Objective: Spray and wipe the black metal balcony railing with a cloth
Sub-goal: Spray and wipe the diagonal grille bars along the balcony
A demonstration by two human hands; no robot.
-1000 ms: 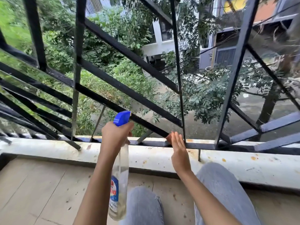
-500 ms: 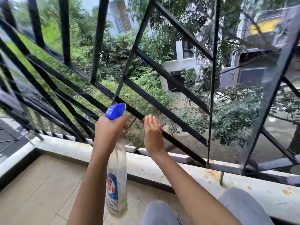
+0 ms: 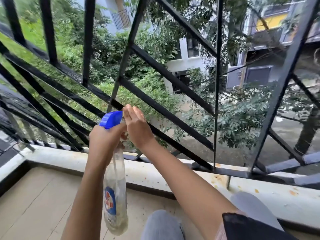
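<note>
The black metal railing [image 3: 173,116] of crossing diagonal and upright bars fills the upper view. My left hand [image 3: 105,141] grips the neck of a clear spray bottle [image 3: 116,196] with a blue trigger head [image 3: 111,119]; the bottle hangs down over the floor and the nozzle faces the bars. My right hand [image 3: 136,127] is held flat with its fingers straight and together, right beside the nozzle and in front of a diagonal bar. I see no cloth in either hand.
A stained white concrete ledge [image 3: 69,158] carries the railing's base. Beige floor tiles [image 3: 34,196] lie at the lower left. My knees in grey jeans [image 3: 162,224] are at the bottom. A dark object [image 3: 251,227] cuts the lower right corner. Trees and buildings lie beyond.
My right hand has moved left and up along the railing, from the base rail to beside the nozzle. The view has turned left. The left hand still holds the bottle.
</note>
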